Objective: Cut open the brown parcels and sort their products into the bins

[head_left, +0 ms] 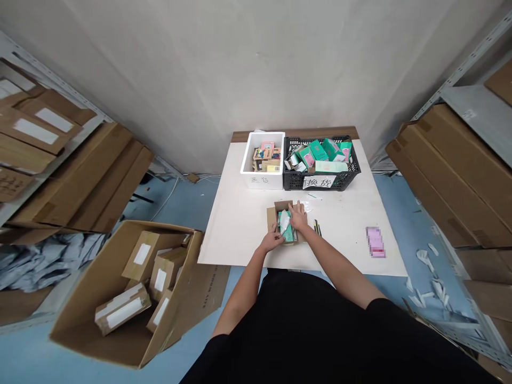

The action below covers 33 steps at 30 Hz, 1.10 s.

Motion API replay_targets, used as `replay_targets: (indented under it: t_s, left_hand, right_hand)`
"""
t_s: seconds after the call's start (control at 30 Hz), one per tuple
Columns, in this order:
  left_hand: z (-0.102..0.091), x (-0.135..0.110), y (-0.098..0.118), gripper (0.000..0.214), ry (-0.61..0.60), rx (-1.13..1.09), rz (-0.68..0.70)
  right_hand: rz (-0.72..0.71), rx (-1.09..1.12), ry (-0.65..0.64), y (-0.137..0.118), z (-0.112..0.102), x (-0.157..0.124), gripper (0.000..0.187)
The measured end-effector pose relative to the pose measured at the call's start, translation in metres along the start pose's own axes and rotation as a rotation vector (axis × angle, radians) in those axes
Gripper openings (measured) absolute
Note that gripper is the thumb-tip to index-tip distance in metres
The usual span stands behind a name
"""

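Observation:
An open cardboard box stands near the front middle of the table, its flaps folded outward. Inside it lie a green box and a crumpled white packet on top. My left hand grips the near left side of the cardboard box, its fingers curled at the edge. Over the right side of the opening, my right hand has its fingers spread, with the tips close to the white packet. Whether those fingertips touch the packet is hard to tell.
Behind stand a white bin of small boxes and a black crate of green boxes. Dark cutter-like tools and a pixelated pink item lie rightward. A large carton with parcels stands on the floor at left; shelves flank both sides.

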State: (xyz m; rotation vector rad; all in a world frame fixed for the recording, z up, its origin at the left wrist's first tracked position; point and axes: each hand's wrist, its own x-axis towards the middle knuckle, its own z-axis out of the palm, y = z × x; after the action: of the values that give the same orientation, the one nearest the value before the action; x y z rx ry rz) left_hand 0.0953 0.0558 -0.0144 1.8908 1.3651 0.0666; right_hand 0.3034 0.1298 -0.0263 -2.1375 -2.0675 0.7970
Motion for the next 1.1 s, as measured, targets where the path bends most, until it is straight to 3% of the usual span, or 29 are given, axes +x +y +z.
replay_targets:
  t_s: [0.17,0.27,0.37,0.43,0.5,0.6,0.83,0.97,1.1]
  left_hand:
    - [0.017,0.002,0.0,0.049,-0.013,0.041,0.011]
    - [0.026,0.005,0.004,0.03,0.011,0.082,-0.034]
    - [0.033,0.007,0.005,0.015,0.056,0.095,-0.054]
    - [0.036,0.008,0.004,0.013,0.057,0.099,-0.061]
    - [0.038,0.009,0.003,0.015,0.046,0.108,-0.073]
    - [0.039,0.011,0.003,0.018,0.041,0.117,-0.085]
    - [0.034,0.008,0.009,0.016,0.01,0.118,-0.086]
    - [0.03,0.003,0.013,0.016,0.01,0.12,-0.094]
    - [0.03,0.002,0.015,0.015,0.021,0.123,-0.105]
  right_hand:
    - [0.135,0.011,-0.127,-0.005,0.004,0.031,0.095]
    - [0.166,0.024,-0.171,-0.005,-0.001,0.039,0.09]
    - [0.092,0.041,-0.029,-0.004,-0.005,0.033,0.075]
    - [-0.021,0.053,0.131,-0.006,-0.003,0.022,0.063]
    - [-0.153,0.059,0.182,-0.011,0.004,0.01,0.052]
    - [-0.265,0.021,0.052,-0.024,0.019,0.0,0.048]
    - [-0.168,-0.169,-0.146,-0.037,0.025,0.02,0.063]
    - [-0.163,-0.181,-0.184,-0.039,0.02,0.028,0.067]
    - [-0.152,-0.171,-0.162,-0.039,0.025,0.017,0.061]
